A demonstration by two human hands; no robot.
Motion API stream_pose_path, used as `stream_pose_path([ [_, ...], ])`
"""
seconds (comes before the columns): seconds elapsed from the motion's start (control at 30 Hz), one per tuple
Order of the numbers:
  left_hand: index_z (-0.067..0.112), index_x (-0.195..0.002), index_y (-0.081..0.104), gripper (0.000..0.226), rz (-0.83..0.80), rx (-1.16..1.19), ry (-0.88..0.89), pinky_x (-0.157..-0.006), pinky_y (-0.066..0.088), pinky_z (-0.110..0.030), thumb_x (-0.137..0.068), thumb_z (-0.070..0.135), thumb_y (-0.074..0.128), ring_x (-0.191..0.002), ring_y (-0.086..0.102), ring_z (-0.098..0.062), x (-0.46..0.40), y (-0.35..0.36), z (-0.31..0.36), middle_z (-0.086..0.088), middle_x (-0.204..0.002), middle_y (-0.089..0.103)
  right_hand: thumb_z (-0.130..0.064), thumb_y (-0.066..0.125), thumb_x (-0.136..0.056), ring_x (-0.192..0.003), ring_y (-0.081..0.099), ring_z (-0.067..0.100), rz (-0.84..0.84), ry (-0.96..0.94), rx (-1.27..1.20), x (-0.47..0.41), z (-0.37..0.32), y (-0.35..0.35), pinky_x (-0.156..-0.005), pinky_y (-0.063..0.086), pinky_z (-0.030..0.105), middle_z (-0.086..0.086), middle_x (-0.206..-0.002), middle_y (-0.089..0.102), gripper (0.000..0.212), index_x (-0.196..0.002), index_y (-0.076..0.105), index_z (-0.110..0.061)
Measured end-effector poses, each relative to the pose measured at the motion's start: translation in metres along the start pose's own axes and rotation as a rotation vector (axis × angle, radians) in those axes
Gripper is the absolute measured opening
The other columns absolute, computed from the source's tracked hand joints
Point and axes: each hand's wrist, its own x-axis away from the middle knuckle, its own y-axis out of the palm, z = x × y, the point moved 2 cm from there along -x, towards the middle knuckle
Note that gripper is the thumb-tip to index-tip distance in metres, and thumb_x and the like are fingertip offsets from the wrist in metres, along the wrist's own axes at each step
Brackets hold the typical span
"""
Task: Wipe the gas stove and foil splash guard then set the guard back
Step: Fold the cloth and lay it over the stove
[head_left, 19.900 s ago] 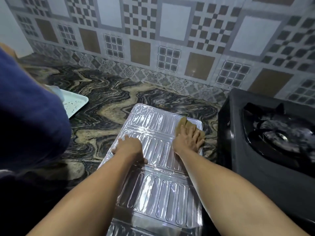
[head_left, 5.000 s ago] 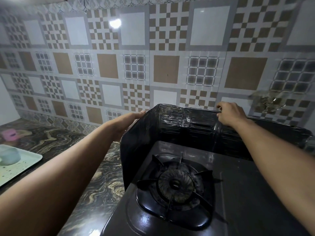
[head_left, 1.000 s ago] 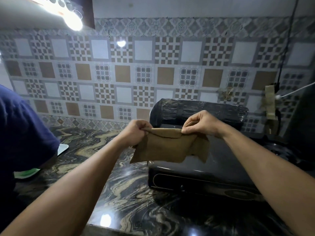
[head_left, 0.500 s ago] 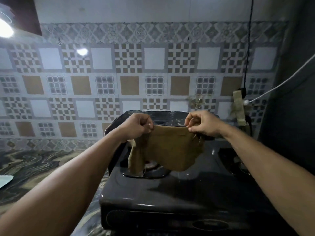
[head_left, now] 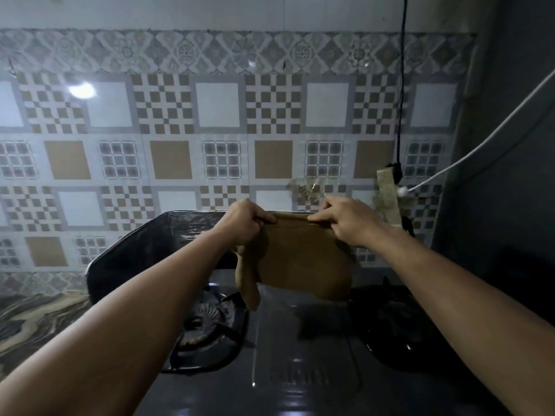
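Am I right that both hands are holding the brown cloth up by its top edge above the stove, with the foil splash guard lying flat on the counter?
Not quite: the head view shows the foil splash guard standing upright around the stove. The left hand and right hand do hold the brown cloth by its top edge.

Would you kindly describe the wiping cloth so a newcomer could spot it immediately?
Find the dark gas stove against the tiled wall. Above it, the left hand and right hand pinch a brown cloth: the only limp, hanging thing there.
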Motion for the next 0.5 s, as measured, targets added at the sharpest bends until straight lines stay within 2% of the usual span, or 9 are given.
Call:
stream_pose_path([
  [0.07,0.013,-0.108,0.074,0.034,-0.003,-0.029,-0.001,-0.077,0.047,-0.023,-0.094,-0.003,0.048,-0.095,0.063,-0.023,-0.016,0.011,0.000,-0.004,-0.112,0.070,-0.003,0.049,-0.092,-0.097,0.051,0.017,-0.003,-0.032,0.077,-0.006,0.014,0.004,-0.074,0.039,0.028,-0.005,-0.107,0.055,0.049,-0.125,0.063,-0.037],
  [0.17,0.015,-0.112,0.072,0.034,-0.009,-0.079,0.028,-0.070,0.047,-0.022,-0.094,-0.002,0.049,-0.072,0.054,-0.008,-0.043,0.027,-0.003,-0.005,-0.113,0.068,-0.004,0.047,-0.093,-0.099,0.051,0.017,0.024,-0.090,0.153,-0.019,0.038,0.008,-0.076,0.034,0.027,-0.004,-0.108,0.054,0.050,-0.127,0.061,-0.038],
  [0.2,0.015,-0.112,0.071,0.034,-0.003,-0.095,0.041,-0.070,0.048,-0.022,-0.094,-0.002,0.049,-0.070,0.052,-0.006,-0.051,0.031,-0.004,-0.005,-0.114,0.067,-0.005,0.047,-0.093,-0.098,0.050,0.017,0.033,-0.109,0.176,-0.023,0.045,0.009,-0.075,0.033,0.027,-0.004,-0.107,0.053,0.049,-0.127,0.060,-0.038],
  [0.37,0.021,-0.123,0.066,0.037,0.012,-0.297,0.108,-0.080,0.049,-0.024,-0.095,0.003,0.049,-0.089,0.059,-0.016,-0.087,0.059,-0.009,-0.006,-0.119,0.062,-0.006,0.043,-0.096,-0.092,0.043,0.015,0.020,-0.118,0.221,-0.041,0.076,0.025,-0.069,0.032,0.028,-0.003,-0.106,0.045,0.049,-0.130,0.058,-0.039],
  [0.5,0.030,-0.132,0.057,0.040,-0.078,-0.505,0.145,-0.087,0.050,-0.032,-0.097,0.011,0.050,-0.101,0.060,-0.022,-0.110,0.090,-0.019,-0.006,-0.119,0.058,-0.015,0.042,-0.099,-0.093,0.034,0.013,-0.133,-0.052,0.272,-0.054,0.090,0.045,-0.074,0.027,0.028,-0.005,-0.104,0.031,0.046,-0.135,0.050,-0.042],
])
